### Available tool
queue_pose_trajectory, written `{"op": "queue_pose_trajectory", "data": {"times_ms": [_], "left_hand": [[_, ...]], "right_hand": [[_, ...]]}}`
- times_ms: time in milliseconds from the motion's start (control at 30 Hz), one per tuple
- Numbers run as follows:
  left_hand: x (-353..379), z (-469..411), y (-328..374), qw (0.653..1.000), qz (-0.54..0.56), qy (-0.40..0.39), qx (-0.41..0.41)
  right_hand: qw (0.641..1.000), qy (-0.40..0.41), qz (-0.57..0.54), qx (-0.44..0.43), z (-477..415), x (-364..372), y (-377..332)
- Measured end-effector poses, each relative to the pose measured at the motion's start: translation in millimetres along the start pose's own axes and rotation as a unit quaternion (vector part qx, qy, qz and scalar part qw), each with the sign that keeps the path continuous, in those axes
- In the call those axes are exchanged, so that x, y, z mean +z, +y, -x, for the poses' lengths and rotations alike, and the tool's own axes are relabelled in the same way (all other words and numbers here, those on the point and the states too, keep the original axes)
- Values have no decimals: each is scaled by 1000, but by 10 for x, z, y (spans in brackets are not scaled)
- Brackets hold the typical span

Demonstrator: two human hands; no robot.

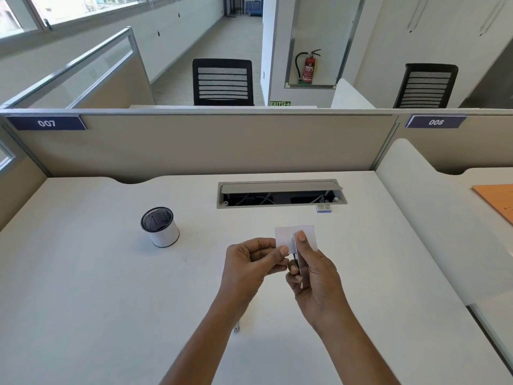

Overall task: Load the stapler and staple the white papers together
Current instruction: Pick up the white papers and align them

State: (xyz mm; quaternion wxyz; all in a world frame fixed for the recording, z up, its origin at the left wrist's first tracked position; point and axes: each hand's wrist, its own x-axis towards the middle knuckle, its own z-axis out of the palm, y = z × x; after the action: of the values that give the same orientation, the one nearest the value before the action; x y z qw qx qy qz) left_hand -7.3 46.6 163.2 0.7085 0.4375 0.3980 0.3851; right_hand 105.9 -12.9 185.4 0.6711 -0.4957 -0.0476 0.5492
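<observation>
Both hands above tabletop (111,301): left hand (249,262) pinched white papers (308,237), right hand (316,276) gripped stapler (296,259) at their lower edge, thumb on top. Stapling step judged underway; next move called for firm squeeze

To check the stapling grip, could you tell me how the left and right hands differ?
The left hand pinches the white papers' left edge; the right hand grips the stapler. The left hand is beside the papers, the right hand below them, thumb over their middle. Both have curled fingers.
</observation>
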Motion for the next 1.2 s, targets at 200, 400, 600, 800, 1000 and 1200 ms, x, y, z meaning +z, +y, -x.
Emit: {"op": "queue_pose_trajectory", "data": {"times_ms": [200,400,600,800,1000,1200], "left_hand": [[31,39,8,1000,0,-4,5],[62,61,-11,1000,-2,-5,11],[89,58,-23,1000,-5,-2,11],[79,38,-23,1000,18,15,13],[13,-27,-20,999,21,26,14],[77,-51,-22,1000,-26,-9,2]], "right_hand": [[1000,14,-4,-20,-2,-6,19],[997,43,16,-56,-8,1,25],[996,54,29,-64,-73,-40,47],[998,4,35,-48,-22,-67,20],[996,8,45,-79,-48,-187,-13],[990,47,64,-113,-136,-269,55]]}}
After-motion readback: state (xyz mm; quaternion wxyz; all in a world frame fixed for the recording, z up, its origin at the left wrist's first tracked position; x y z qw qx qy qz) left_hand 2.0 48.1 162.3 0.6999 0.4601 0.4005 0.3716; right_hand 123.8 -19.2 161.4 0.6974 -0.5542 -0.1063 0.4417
